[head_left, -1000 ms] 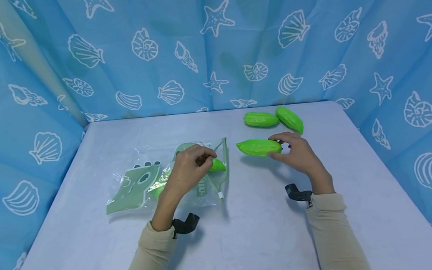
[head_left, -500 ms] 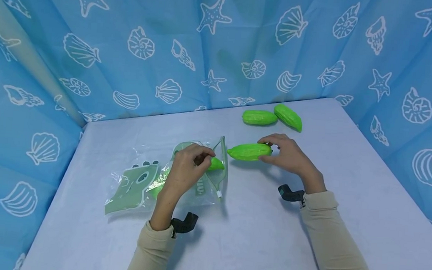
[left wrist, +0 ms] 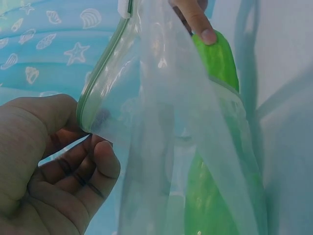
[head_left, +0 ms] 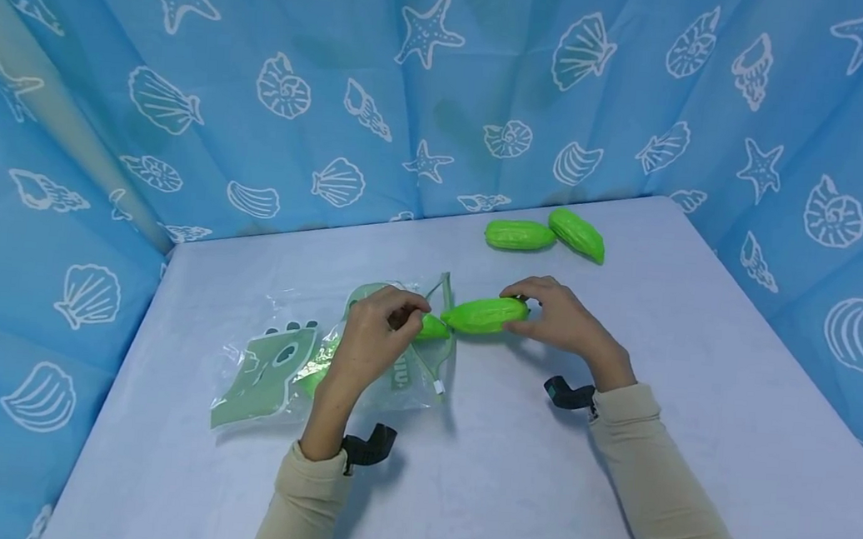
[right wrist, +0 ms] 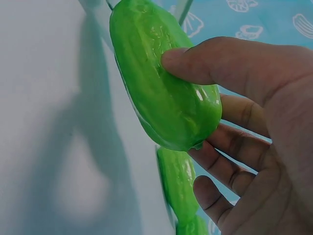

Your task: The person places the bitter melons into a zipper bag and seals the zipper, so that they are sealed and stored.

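Note:
My left hand [head_left: 370, 340] pinches the green-edged mouth of a clear zip bag [head_left: 262, 379], printed with a green cartoon face, and keeps it lifted apart. Inside the bag lies a bright green toy bitter melon [head_left: 433, 329] near the mouth; more green [head_left: 313, 378] shows deeper in. My right hand [head_left: 559, 322] grips another toy bitter melon [head_left: 484, 316] by its blunt end, thumb on one side and fingers on the other. Its pointed tip is right at the bag's opening. In the left wrist view the zip edge [left wrist: 100, 73] sits between thumb and finger.
Two more toy bitter melons, one lying level [head_left: 520, 235] and one slanted [head_left: 577, 235], rest at the back of the white-covered table [head_left: 507, 475]. A blue curtain [head_left: 443, 103] with shell prints hangs behind and at both sides. The bag's white slider [head_left: 439, 386] hangs at the near corner.
My right hand has carried the toy bitter melon left and slightly nearer, bringing its tip to the bag's mouth. The left hand keeps its pinch on the bag in place.

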A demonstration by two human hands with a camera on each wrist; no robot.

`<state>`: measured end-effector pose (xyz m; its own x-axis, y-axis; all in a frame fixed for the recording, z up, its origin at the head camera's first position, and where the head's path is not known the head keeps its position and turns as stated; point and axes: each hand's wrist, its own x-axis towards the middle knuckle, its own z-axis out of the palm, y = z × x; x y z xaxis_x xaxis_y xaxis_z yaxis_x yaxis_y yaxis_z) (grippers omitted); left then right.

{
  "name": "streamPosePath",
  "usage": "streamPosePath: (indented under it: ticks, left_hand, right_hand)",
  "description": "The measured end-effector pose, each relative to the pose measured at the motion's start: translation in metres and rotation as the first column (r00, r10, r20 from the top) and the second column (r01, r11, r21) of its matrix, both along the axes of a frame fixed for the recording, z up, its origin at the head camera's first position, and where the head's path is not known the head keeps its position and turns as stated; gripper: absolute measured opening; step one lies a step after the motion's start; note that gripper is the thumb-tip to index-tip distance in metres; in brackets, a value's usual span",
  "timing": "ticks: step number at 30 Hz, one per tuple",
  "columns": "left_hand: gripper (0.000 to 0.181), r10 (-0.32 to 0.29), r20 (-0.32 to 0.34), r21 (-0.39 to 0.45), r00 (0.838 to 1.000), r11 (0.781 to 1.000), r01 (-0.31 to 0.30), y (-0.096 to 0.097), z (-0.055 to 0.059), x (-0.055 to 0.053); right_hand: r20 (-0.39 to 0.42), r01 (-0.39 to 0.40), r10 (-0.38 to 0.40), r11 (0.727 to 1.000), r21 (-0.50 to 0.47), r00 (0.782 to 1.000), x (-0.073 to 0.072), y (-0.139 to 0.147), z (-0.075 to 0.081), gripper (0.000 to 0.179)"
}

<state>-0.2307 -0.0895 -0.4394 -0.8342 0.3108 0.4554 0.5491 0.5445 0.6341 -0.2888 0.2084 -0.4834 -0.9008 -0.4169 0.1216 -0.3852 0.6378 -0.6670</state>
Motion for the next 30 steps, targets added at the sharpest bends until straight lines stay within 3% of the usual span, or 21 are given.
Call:
streamPosePath:
  ticks: [17,30]
  left_hand:
    - [0.018,0.006,-0.019,-0.011,1.0,1.0,-0.006,0.002,0.0,0.001]
    - [0.017,0.005,-0.026,-0.01,1.0,1.0,-0.005,0.002,0.001,0.002]
  right_hand:
    - [-0.005,-0.027,0.027,0.999,0.02,1.0,0.003,-0.015,-0.005,0.044]
    - [-0.032,-0.057,0.056,0.998,-0.022,0.998,0.006,-0.027,-0.01,0.043]
